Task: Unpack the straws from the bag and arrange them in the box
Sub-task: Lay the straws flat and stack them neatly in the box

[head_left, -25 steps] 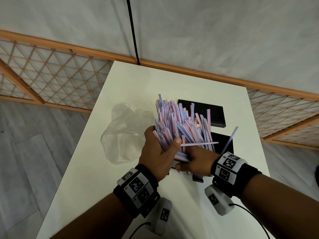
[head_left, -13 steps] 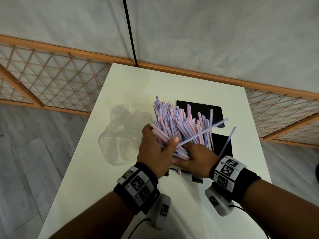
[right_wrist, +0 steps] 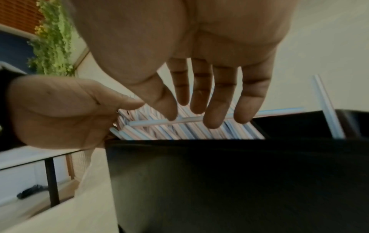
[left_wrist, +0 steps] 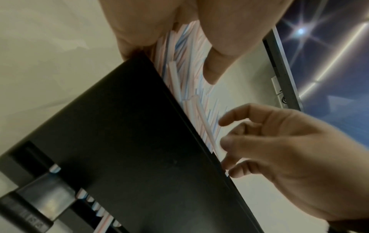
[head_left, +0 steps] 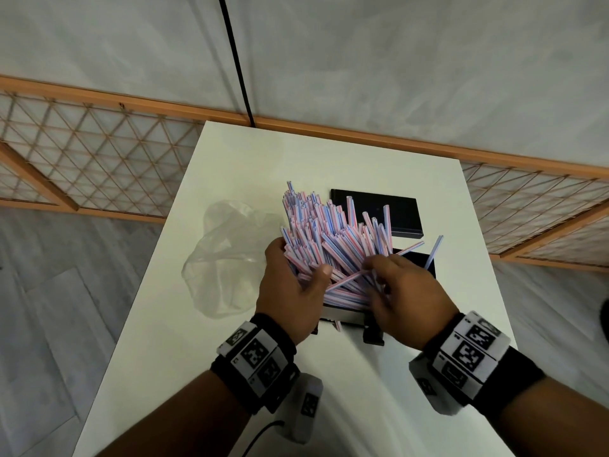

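1. Straws: a large bundle, pale with pink and blue stripes, thin and straight. Lower ends sit in the box; upper ends fan out, leaning away from the person. Tips are uneven in height.
2. Handling, judged: very light, smooth and likely slippery against one another; each one would crush or kink under a hard pinch. Best taken as a bundle low on the stems, near the box rim, with loose ones picked up singly at mid-length.
3. Strays: one straw leans alone at the box's right end; another lies crosswise over the bundle under the right hand.
4. Box: black, open-topped, on the white tabletop, directly before the person.
5. Left hand: fingers and thumb curled round the left side of the bundle, holding it together.
6. Right hand: fingers nearly straight, spread, tips resting on the crosswise straw and the bundle; gripping nothing.
7. Bag: clear plastic, crumpled, apparently emptied, lying on the tabletop just left of the left hand.
8. Lid: flat black piece behind the box; probably its cover.
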Motion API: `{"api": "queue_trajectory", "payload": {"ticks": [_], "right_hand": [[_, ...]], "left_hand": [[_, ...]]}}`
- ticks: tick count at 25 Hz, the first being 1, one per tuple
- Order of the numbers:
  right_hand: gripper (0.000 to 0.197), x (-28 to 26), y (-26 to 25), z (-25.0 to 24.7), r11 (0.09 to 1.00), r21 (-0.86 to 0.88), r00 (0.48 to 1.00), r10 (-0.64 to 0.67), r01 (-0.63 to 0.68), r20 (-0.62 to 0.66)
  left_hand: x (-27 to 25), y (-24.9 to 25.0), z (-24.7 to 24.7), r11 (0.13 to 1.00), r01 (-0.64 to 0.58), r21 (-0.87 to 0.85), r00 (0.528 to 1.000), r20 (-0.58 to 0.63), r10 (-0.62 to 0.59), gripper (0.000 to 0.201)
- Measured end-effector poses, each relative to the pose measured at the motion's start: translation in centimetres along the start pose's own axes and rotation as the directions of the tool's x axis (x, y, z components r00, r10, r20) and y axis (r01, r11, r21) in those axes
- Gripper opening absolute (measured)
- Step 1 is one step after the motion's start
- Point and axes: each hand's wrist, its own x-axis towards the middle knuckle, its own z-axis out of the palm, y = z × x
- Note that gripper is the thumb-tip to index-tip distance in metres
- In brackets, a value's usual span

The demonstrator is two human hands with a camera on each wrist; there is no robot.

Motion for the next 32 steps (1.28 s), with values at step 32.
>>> {"api": "queue_trajectory", "payload": {"ticks": [32], "right_hand": [[0.026,1.6,8.0,-3.2,0.83,0.08,0.834,0.552,-0.552,0.021]], "left_hand": [[0.2,1.5,0.9,0.998,0.05,-0.047,0.998,-0.043,-0.052,0.057]]}}
